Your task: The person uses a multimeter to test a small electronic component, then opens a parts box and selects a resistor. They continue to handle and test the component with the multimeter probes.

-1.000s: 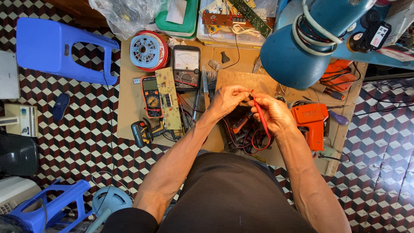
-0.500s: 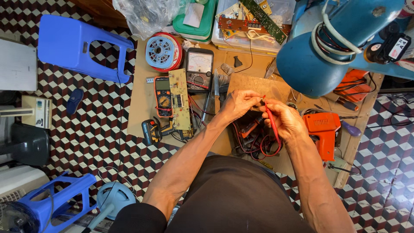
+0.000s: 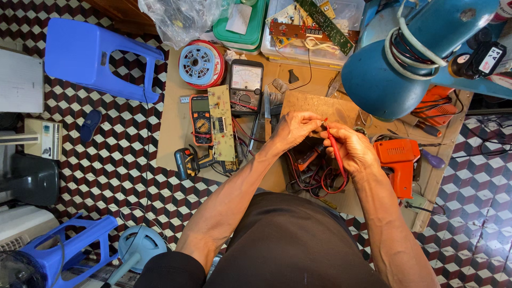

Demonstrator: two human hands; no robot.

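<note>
My right hand (image 3: 349,146) grips a red test probe (image 3: 335,149), tip pointing up toward my left hand. My left hand (image 3: 293,129) has its fingers pinched close to the probe's tip; whatever small thing it holds is too small to tell. Both hands hover over a low wooden board (image 3: 176,128). Red and black leads (image 3: 317,178) coil beneath them. To the left lie a green circuit board (image 3: 222,128), an orange digital multimeter (image 3: 201,120) and a black analog meter (image 3: 245,85).
An orange soldering gun (image 3: 397,160) lies right of my hands. A blue lamp head (image 3: 405,64) hangs over the board's right side. A wire spool (image 3: 198,65), plastic bins (image 3: 245,32) and blue stools (image 3: 98,56) surround the board on the checkered floor.
The view has drifted slightly, shifting things in the frame. My hands remain together over the board with the red probe held the same way.
</note>
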